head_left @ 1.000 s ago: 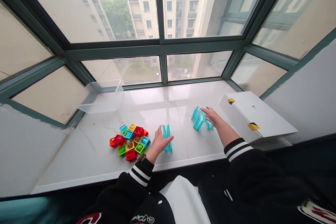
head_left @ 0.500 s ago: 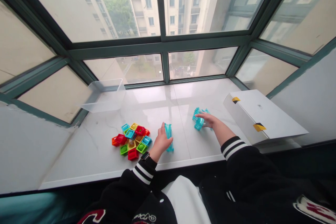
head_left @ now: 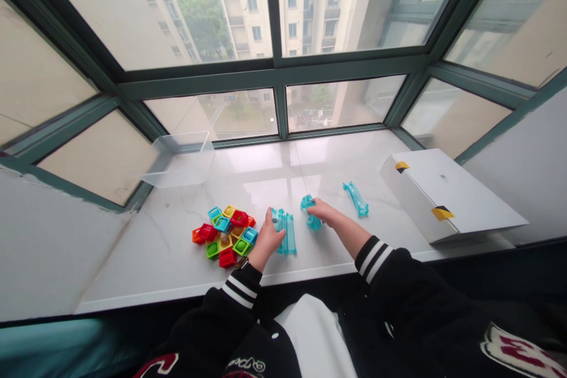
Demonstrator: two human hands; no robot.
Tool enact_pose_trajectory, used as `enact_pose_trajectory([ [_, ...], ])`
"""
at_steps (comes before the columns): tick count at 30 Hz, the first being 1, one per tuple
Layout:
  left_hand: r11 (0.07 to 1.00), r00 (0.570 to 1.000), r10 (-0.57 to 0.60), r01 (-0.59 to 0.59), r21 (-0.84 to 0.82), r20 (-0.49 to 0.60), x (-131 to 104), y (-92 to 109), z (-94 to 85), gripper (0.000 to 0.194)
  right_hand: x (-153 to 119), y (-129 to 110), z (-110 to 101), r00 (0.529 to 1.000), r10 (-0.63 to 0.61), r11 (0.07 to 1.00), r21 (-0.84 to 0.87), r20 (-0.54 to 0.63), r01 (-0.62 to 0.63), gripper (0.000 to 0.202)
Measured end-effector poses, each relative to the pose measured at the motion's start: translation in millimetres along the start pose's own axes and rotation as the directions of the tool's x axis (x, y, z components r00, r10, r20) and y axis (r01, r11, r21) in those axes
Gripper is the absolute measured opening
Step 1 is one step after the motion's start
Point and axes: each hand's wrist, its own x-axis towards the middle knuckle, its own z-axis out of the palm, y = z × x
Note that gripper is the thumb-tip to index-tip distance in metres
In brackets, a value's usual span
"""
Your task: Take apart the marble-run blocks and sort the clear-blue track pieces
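My left hand [head_left: 267,237] is closed around a translucent blue track piece [head_left: 277,218], its thumb on the near right side and fingers on the far left. Against that piece's right side lies a similar blue track piece [head_left: 289,235]. To the right, my right hand [head_left: 322,211] grips another translucent blue track piece [head_left: 311,212], partly covered by the fingers. A curved blue track piece [head_left: 355,199] rests alone on the white sill, beyond my right hand. Left of my left hand sits a pile of coloured plastic blocks [head_left: 228,235], red, green, yellow, orange and blue.
A clear plastic bin [head_left: 186,168] stands at the back left of the marble-look sill [head_left: 146,254]. A white box [head_left: 456,192] with yellow-and-black tabs stands at the right. Green-framed windows close off the back, and the sill's front edge runs near my body.
My right hand has moved left, bringing a blue track piece nearer to my left hand; a curved one stays behind on the sill. Two pieces now show side by side at my left hand.
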Motion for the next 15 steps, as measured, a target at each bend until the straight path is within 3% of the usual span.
enact_pose_trajectory([
  [3,0.992,0.999,-0.024,0.020,-0.127,-0.028,0.8,-12.1,0.1,0.103,-10.6,-2.3,18.2,1.000,0.024,0.992,-0.124,0.015,-0.022,0.052],
  [7,0.963,0.999,-0.038,0.026,-0.267,-0.038,1.7,-22.1,4.3,0.107,-21.6,-2.8,33.7,0.999,-0.033,0.972,-0.234,-0.017,0.028,0.050],
  [12,0.938,0.997,0.012,-0.039,-0.344,-0.080,2.3,-22.0,6.8,0.107,-31.0,0.1,42.0,0.996,-0.094,0.961,-0.260,0.004,0.091,0.026],
  [15,0.933,0.995,0.043,-0.071,-0.354,-0.086,-1.0,-17.1,4.8,0.103,-36.2,1.7,46.3,0.991,-0.136,0.965,-0.225,0.017,0.136,0.023],
])
